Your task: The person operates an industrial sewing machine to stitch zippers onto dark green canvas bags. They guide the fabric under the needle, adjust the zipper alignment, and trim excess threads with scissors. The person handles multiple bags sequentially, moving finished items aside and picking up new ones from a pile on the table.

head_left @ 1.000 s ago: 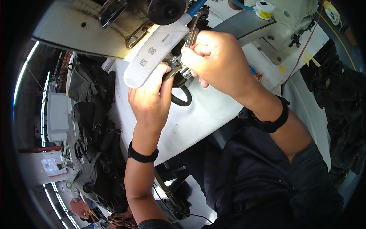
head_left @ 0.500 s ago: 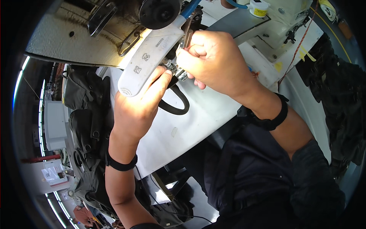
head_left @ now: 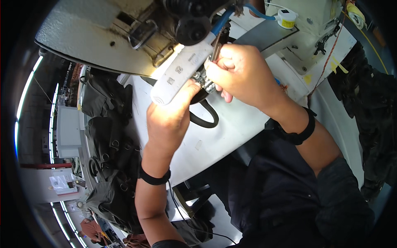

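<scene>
My right hand [head_left: 244,76] is closed in a pinch beside the metal presser foot area [head_left: 205,82] of a sewing machine [head_left: 89,31]. A thin metal piece [head_left: 216,48] rises from between its fingers; whether it is a tool or a machine part I cannot tell. My left hand [head_left: 169,120] reaches to the same metal parts from the left, thumb and finger closed together at them. What they grip is hidden. A white oblong lamp [head_left: 175,78] covers part of these fingers. Below the presser foot, a dark strap loop [head_left: 213,113] lies on the white table [head_left: 198,153].
Dark fabric bags with metal rings [head_left: 109,144] are piled along the left. More dark fabric [head_left: 372,136] hangs at the right. A small white container [head_left: 287,18] stands on the machine at the back, near a red cord [head_left: 329,62]. In the far lower left is another person [head_left: 92,229].
The view has shifted, so the machine, table and hands all sit further right and slightly lower. Both hands keep their places at the presser foot.
</scene>
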